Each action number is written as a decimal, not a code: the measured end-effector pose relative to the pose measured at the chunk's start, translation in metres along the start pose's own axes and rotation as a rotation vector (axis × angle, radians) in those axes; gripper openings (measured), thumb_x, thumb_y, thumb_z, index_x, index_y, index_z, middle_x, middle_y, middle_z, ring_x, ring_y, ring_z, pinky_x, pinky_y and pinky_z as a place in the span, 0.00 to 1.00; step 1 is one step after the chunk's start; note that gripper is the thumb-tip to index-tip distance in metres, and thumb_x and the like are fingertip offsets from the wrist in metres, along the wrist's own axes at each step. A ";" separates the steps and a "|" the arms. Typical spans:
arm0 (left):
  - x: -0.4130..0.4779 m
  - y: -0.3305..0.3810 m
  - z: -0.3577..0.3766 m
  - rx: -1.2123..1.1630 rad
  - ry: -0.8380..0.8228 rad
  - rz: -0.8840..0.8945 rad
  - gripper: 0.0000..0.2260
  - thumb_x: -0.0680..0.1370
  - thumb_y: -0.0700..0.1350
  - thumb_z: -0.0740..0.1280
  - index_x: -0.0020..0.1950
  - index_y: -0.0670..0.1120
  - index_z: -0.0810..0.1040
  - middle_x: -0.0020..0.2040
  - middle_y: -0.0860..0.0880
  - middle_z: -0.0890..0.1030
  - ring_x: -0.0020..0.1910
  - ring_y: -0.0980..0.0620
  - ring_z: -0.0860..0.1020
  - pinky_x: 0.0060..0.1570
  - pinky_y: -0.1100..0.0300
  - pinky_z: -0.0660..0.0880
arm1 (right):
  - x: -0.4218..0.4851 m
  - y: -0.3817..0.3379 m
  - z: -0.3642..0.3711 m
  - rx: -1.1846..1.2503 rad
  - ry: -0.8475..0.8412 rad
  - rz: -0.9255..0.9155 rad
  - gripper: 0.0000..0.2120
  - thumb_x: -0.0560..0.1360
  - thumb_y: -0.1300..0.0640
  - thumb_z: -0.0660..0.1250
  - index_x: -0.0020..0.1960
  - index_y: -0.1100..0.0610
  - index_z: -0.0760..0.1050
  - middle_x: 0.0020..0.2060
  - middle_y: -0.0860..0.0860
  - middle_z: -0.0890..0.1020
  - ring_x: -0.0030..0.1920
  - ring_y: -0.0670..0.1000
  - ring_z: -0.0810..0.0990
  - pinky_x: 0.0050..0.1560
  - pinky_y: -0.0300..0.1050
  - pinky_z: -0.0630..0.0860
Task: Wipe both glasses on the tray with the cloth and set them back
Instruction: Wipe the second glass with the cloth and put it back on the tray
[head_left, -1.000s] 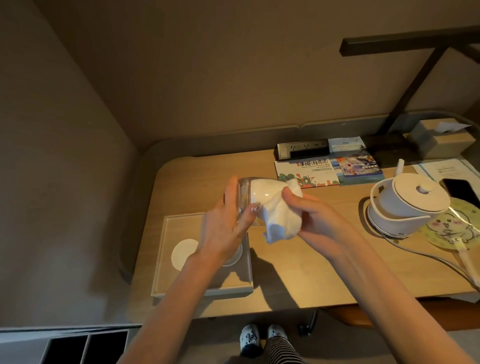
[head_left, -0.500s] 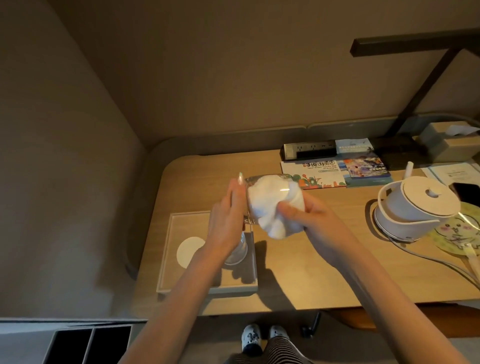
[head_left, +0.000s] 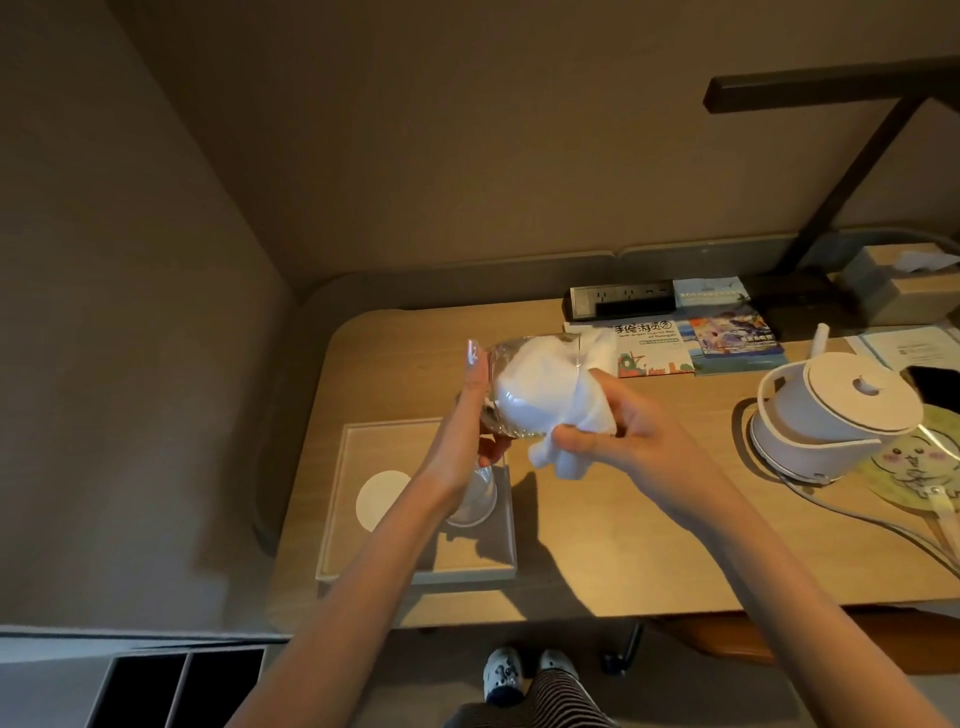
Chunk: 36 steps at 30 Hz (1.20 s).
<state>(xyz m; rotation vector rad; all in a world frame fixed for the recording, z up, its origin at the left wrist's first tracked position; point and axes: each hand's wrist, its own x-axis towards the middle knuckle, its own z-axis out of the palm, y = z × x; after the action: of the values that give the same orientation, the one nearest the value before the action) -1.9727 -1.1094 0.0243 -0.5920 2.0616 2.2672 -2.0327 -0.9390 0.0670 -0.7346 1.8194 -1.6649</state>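
Beige walls enclose a light wooden desk (head_left: 597, 519) with rounded corners, above which a person lifts a clear drinking glass (head_left: 511, 387), tilted on its side over the desk's left half. The left hand (head_left: 462, 441) is clamped around the glass from the left side, fingers wrapped on its wall. A white cloth (head_left: 545, 400) is stuffed inside the glass and spills out of its mouth, where the right hand (head_left: 618, 436) pinches it tight between thumb and fingers. Below, near the desk's front-left corner, sits a pale square wooden tray (head_left: 332, 519); a second clear glass (head_left: 475, 499) stands on its right part, partly hidden by the left wrist, and a white round coaster (head_left: 379, 496) lies bare on its left part. Toward the desk's right edge stands a white electric kettle (head_left: 826, 410) on its base, its cord trailing to the front. Colourful printed brochures (head_left: 696, 345) lie along the back edge, just in front of a black power strip (head_left: 618, 301).
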 end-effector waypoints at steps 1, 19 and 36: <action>-0.001 -0.001 0.003 -0.018 0.000 -0.009 0.48 0.59 0.83 0.55 0.70 0.55 0.73 0.62 0.44 0.80 0.62 0.47 0.78 0.62 0.49 0.76 | -0.001 -0.001 0.000 -0.017 -0.019 0.010 0.15 0.70 0.55 0.68 0.57 0.46 0.74 0.47 0.43 0.82 0.48 0.42 0.79 0.47 0.37 0.76; -0.022 -0.007 -0.004 -0.476 0.033 0.061 0.42 0.63 0.69 0.74 0.68 0.44 0.74 0.53 0.42 0.84 0.45 0.46 0.83 0.42 0.54 0.81 | 0.006 0.009 -0.041 1.138 0.319 0.191 0.24 0.63 0.49 0.71 0.56 0.60 0.81 0.60 0.56 0.80 0.63 0.57 0.76 0.62 0.60 0.70; -0.020 -0.008 0.018 0.170 0.010 0.428 0.44 0.61 0.36 0.83 0.71 0.45 0.63 0.66 0.50 0.73 0.66 0.56 0.74 0.61 0.62 0.73 | -0.008 0.008 0.008 1.028 0.257 0.290 0.15 0.70 0.53 0.64 0.50 0.59 0.83 0.53 0.59 0.83 0.47 0.54 0.84 0.38 0.44 0.82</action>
<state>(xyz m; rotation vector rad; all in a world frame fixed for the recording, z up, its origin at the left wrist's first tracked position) -1.9566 -1.0859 0.0239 -0.1620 2.5571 2.2422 -2.0212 -0.9380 0.0592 0.1863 0.8889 -2.1907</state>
